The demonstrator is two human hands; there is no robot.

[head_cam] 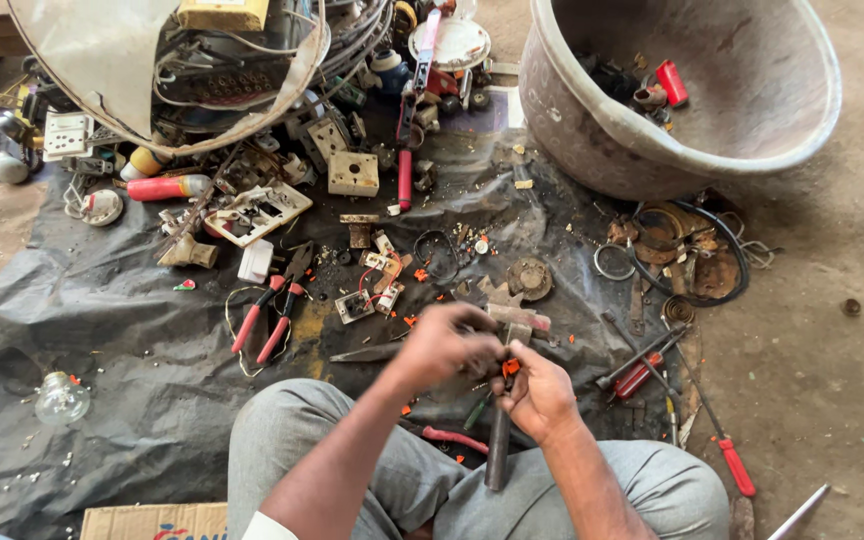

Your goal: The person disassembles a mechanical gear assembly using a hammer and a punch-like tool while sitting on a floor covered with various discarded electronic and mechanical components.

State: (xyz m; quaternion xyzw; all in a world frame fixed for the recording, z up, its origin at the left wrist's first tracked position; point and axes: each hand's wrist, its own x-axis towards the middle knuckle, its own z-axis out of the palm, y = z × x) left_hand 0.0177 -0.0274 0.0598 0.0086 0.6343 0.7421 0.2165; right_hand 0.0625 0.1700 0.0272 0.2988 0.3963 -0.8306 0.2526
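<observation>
We sit with our knees at the bottom of the view, and between them our left hand (444,345) and right hand (535,392) meet over a black sheet (102,320); the left fingers are curled together around something we cannot make out, blurred as they are; the right fingers are clamped on a small orange piece (511,367), held just above a hammer (505,395) whose handle runs down between our legs and whose head lies just past the hands; a little farther left lie red-handled pliers (267,318), and well off to the left a clear light bulb (60,397); to the right, on the dirt, a red-handled screwdriver (717,435); beyond the hands the sheet carries scattered switch parts; farther still, a white socket plate (353,173), and at the far right a big grey basin (692,85).
</observation>
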